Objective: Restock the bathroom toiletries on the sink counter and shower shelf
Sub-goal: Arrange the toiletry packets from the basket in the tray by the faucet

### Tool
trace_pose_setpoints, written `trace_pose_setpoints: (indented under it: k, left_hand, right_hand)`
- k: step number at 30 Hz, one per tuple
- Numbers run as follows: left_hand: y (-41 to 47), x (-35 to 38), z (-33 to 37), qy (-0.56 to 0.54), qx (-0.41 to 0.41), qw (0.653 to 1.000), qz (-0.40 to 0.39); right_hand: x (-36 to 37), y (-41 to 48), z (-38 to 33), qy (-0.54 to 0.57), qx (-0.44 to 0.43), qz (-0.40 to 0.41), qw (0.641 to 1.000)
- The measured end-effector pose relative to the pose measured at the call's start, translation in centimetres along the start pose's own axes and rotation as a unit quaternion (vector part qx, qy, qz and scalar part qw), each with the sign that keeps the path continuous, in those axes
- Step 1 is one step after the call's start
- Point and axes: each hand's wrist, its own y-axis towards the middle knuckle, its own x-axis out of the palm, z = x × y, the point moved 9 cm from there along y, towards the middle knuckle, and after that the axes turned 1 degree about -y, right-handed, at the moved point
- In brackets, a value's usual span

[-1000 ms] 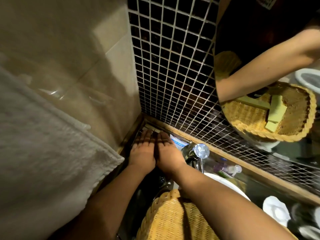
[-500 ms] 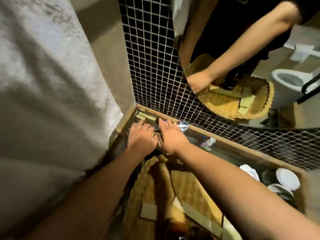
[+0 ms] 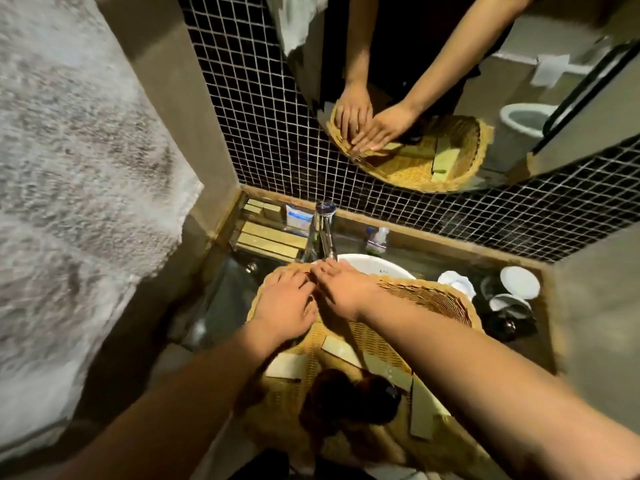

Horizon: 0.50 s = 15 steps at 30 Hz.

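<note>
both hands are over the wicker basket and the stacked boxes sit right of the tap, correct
No: the head view shows the stacked boxes left of the tap. The left hand and right hand are over the wicker basket.

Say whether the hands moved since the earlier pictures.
Yes: left hand and right hand pulled back from the boxes, past the faucet, to the basket.
</note>
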Motion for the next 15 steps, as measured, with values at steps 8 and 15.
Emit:
trace_pose_setpoints:
  k: [8,15]
  left_hand:
    - [-5.1,7.5,1.6,0.021,0.065,0.977,-0.203]
    - [-5.8,9.1,3.2,0.026,0.131,0.959,-0.250]
  right_hand:
    - [6.7,-4.0,0.9,-0.054,-0.072,-0.152,0.984]
    - [9.2,-3.9,0.9,0.000,-0.039,-0.141,0.989]
